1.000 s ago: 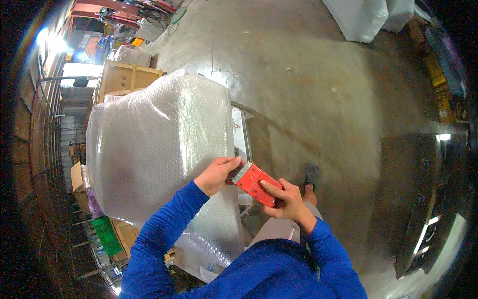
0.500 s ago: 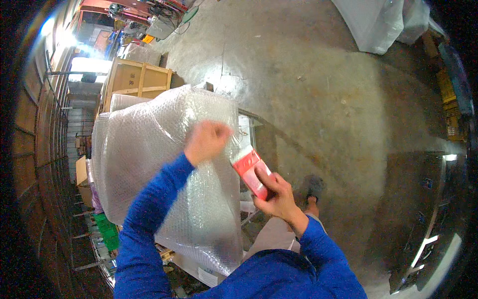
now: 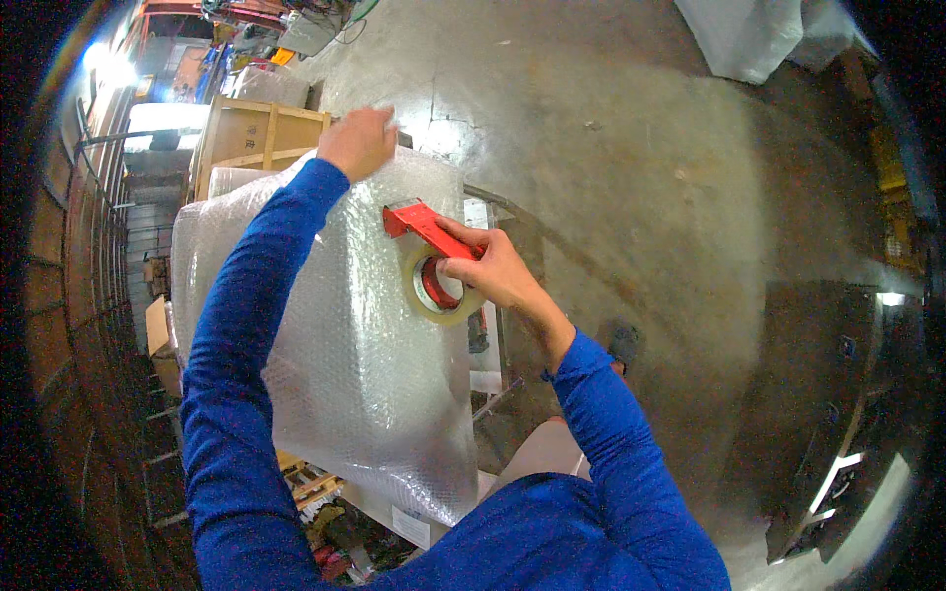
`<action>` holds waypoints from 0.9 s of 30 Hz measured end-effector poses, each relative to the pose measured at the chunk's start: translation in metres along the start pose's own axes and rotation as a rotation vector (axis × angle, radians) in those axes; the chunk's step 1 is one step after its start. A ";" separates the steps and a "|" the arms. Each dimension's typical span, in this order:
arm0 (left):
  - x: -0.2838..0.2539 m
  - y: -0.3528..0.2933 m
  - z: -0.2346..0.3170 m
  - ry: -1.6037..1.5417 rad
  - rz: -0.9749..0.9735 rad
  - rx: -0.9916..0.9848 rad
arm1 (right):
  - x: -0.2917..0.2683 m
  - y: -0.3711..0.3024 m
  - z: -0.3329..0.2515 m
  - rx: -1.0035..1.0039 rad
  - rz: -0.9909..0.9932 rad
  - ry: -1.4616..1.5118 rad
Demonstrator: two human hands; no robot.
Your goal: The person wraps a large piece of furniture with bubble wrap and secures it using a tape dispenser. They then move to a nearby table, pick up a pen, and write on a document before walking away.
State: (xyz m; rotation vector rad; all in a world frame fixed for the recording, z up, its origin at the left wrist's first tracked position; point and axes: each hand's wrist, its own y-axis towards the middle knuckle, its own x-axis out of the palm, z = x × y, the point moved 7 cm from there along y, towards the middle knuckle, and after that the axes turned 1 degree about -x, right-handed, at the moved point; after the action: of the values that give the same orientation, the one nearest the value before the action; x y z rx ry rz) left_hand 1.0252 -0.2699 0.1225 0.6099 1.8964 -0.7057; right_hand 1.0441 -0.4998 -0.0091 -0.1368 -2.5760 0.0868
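A large bundle wrapped in clear bubble wrap (image 3: 325, 384) lies in front of me. My right hand (image 3: 503, 271) grips a red tape dispenser (image 3: 419, 222) by its body, over the bundle's right part. A roll of clear, yellowish tape (image 3: 458, 313) sits on the dispenser and faces up. At the bundle's far end is my left hand (image 3: 357, 144), slightly blurred, with its fingers curled in. What it pinches, if anything, I cannot make out. No strip of tape can be seen clearly between the two hands.
A wooden crate (image 3: 258, 138) stands beyond the bundle at the far left. Metal frame parts (image 3: 503, 202) show along the bundle's right edge. Concrete floor (image 3: 611, 197) stretches to the right, with a plastic-wrapped object (image 3: 744, 39) at the far right. Dark cabinets (image 3: 828, 394) line the right side.
My left hand has moved away from me to the bundle's far end. My right hand has brought the tape dispenser up and left over the bubble wrap and turned it, so the roll now shows.
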 end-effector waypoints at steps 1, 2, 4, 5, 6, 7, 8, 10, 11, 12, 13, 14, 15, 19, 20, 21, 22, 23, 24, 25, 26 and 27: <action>0.008 -0.004 0.009 0.074 -0.137 0.088 | 0.000 0.001 -0.003 -0.032 0.011 -0.004; 0.007 -0.005 0.012 0.251 -0.130 0.071 | 0.000 0.000 -0.004 -0.047 0.010 -0.002; 0.017 -0.002 0.004 0.279 -0.341 -0.061 | 0.001 0.001 0.000 0.000 0.016 -0.038; 0.019 0.004 0.000 0.328 -0.378 -0.097 | 0.002 0.001 -0.002 -0.050 -0.001 -0.049; 0.025 0.010 0.000 0.335 -0.464 -0.078 | 0.002 0.001 -0.001 -0.068 -0.003 -0.075; 0.027 0.019 0.000 0.325 -0.456 -0.075 | 0.002 -0.001 0.002 -0.089 -0.003 -0.104; 0.029 0.024 -0.003 0.356 -0.452 -0.109 | 0.001 -0.005 0.005 -0.118 -0.010 -0.077; 0.030 0.028 -0.005 0.391 -0.375 -0.157 | 0.004 -0.023 0.031 -0.010 -0.040 -0.103; 0.030 0.020 0.001 0.403 -0.275 -0.132 | 0.008 -0.037 0.040 -0.050 -0.066 -0.082; 0.030 0.008 0.007 0.408 -0.193 -0.107 | 0.010 -0.056 0.051 -0.070 -0.082 -0.016; 0.023 -0.009 0.016 0.407 -0.051 -0.071 | 0.016 -0.073 0.071 -0.010 -0.095 -0.074; 0.027 -0.042 0.037 0.526 0.074 0.101 | 0.023 -0.098 0.092 0.042 -0.131 -0.087; 0.031 -0.087 0.064 0.646 0.281 0.296 | 0.029 -0.122 0.110 0.057 -0.144 -0.137; 0.124 -0.258 0.121 0.465 -0.307 0.470 | 0.051 -0.224 0.184 0.347 -0.228 -0.160; 0.145 -0.295 0.136 0.462 -0.404 0.444 | 0.056 -0.240 0.191 0.327 -0.266 -0.154; 0.172 -0.333 0.150 0.536 -0.611 0.535 | 0.057 -0.253 0.203 0.389 -0.318 -0.219; 0.192 -0.370 0.162 0.544 -0.798 0.559 | 0.056 -0.260 0.204 0.327 -0.325 -0.223; 0.202 -0.395 0.172 0.537 -0.848 0.582 | 0.055 -0.265 0.207 0.331 -0.351 -0.275; 0.208 -0.412 0.181 0.519 -0.870 0.609 | 0.053 -0.269 0.211 0.368 -0.407 -0.329; 0.210 -0.422 0.185 0.537 -0.859 0.591 | 0.051 -0.269 0.209 0.345 -0.427 -0.357; 0.209 -0.428 0.188 0.555 -0.827 0.587 | 0.049 -0.268 0.208 0.359 -0.470 -0.380; 0.208 -0.433 0.189 0.568 -0.820 0.594 | 0.046 -0.265 0.204 0.354 -0.476 -0.412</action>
State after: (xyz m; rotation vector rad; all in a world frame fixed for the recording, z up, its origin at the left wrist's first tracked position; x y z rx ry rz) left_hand 0.7682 -0.6854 -0.0440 0.3837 2.4874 -1.8180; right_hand 0.8751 -0.7646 -0.1337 0.6868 -2.8659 0.4250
